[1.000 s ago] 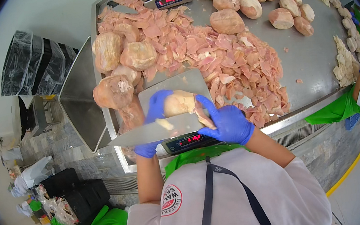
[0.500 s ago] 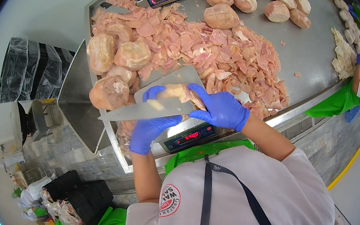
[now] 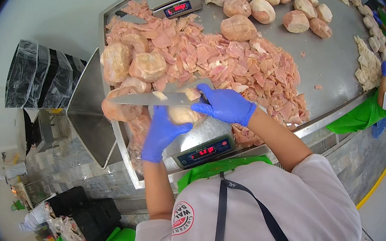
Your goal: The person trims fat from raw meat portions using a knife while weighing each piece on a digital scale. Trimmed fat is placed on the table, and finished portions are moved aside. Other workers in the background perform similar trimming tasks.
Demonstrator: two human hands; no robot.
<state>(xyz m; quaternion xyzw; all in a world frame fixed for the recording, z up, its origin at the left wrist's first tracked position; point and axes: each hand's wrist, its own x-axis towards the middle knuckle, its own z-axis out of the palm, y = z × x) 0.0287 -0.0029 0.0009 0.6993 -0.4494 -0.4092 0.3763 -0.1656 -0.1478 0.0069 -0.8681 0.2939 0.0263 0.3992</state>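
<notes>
since a moment ago both gloved hands have lifted slightly toward frame centre, the left hand [image 3: 162,133] cupping a pale meat lump [image 3: 183,115] over the scale [image 3: 202,149] while the right hand [image 3: 225,105] grips the long knife [image 3: 154,99]; slice evenly, fingers clear.

Steel, rubbery gloves and moist meat

The table [image 3: 340,61] is dull brushed metal; the knife [image 3: 152,99] blade is bright, smooth steel; the gloves [image 3: 225,104] look matt blue rubber; the meat pieces [image 3: 243,61] glisten wet.
</notes>
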